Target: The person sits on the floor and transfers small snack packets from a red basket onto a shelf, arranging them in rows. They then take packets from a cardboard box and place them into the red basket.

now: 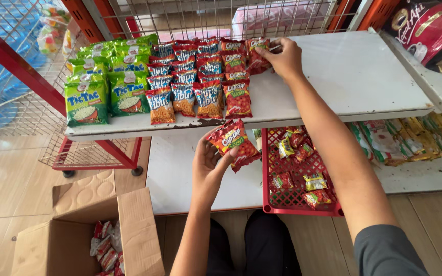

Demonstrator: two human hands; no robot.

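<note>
**Red packets, top shelf — hands at work**

My right hand [284, 57] is stretched out to the far end of the white painted shelf board [364, 76], fingers curled and pinching the top edge of a glossy red foil snack packet [257, 53] at the back of the red row. That packet lies just left of my fingertips, touching the one in front of it.

My left hand [208, 171] is nearer my body, below the shelf's front edge. Thumb and fingers close on the lower end of another crinkly red snack packet [234, 144], held tilted, its top corner almost at the shelf lip.

To do this well, I judge: keep each packet flat, face up, overlapping the one behind like tiles, edges in line with the blue-and-orange packet rows [185, 76] to the left of my right hand. Grip by the sealed seam — the puffed middle would crush.

Further left, green pillow-shaped packets [106, 84]. Under my right forearm, a red plastic lattice basket [282, 202] with loose small packets. Down left of my left wrist, an open brown cardboard box [129, 225], matte and creased.
</note>
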